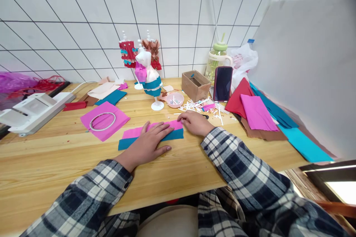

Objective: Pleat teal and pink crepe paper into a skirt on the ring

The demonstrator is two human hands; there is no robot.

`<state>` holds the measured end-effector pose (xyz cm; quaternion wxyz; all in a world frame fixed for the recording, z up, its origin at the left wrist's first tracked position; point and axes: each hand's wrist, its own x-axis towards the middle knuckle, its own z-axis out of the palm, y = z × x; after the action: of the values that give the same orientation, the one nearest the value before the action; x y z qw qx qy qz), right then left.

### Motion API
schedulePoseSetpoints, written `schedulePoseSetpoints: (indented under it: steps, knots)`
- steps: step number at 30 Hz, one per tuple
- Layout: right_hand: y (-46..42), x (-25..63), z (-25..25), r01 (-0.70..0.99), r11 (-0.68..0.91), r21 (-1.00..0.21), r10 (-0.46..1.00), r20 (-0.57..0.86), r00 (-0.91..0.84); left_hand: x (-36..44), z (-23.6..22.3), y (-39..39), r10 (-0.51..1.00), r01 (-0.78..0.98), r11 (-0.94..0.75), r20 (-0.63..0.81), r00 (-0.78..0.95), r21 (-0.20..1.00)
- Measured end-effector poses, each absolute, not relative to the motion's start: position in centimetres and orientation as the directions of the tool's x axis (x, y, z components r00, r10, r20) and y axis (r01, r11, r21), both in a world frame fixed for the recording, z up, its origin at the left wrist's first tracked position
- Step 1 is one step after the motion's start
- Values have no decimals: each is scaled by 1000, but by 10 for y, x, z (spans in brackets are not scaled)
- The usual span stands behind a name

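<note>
A pink crepe paper strip and a teal crepe paper strip lie one along the other on the table, the teal one nearer me. My left hand rests flat across both, fingers stretched out, covering their middle. At the right end of the pink strip, the curled fingers of my right hand pinch its far corner; the fingertips are partly hidden. Behind my hands, a white miniature dress form on a stand wears a pink, white and teal paper dress.
A silver ring lies on a pink sheet at the left. White paper scraps, a pink bowl, a cardboard box and an upright phone stand behind. Folded coloured papers are right, a power strip left.
</note>
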<state>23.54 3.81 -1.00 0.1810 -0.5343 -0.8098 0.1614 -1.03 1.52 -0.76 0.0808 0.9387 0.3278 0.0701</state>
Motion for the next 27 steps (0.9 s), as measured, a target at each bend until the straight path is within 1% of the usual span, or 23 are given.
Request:
schedulePoseSetpoints:
  steps: [3,7,9,15,19,21,24,27]
  knots:
    - [38,236,-9,809,417,-415,904,99,-416,-9,-4,15,589,560,-805,160,792,196]
    - [35,235,-8,812,405,-420,905,57,-421,-2,-8,18,696,630,-717,257,671,298]
    - [34,236,-7,806,393,-442,906,39,-420,3,-10,20,729,655,-683,245,639,323]
    - [35,241,-6,784,378,-493,901,0,-434,11,-10,31,791,705,-598,139,596,381]
    - [37,243,-7,756,416,-505,871,-16,-490,15,-10,38,798,728,-585,96,595,357]
    - [38,243,-7,753,403,-520,866,-50,-498,16,-12,41,794,726,-592,94,601,351]
    - [38,242,-5,765,336,-550,880,-107,-463,16,-17,42,792,712,-594,117,599,373]
    - [37,238,-2,800,283,-529,906,-126,-404,15,-21,41,801,715,-584,134,583,384]
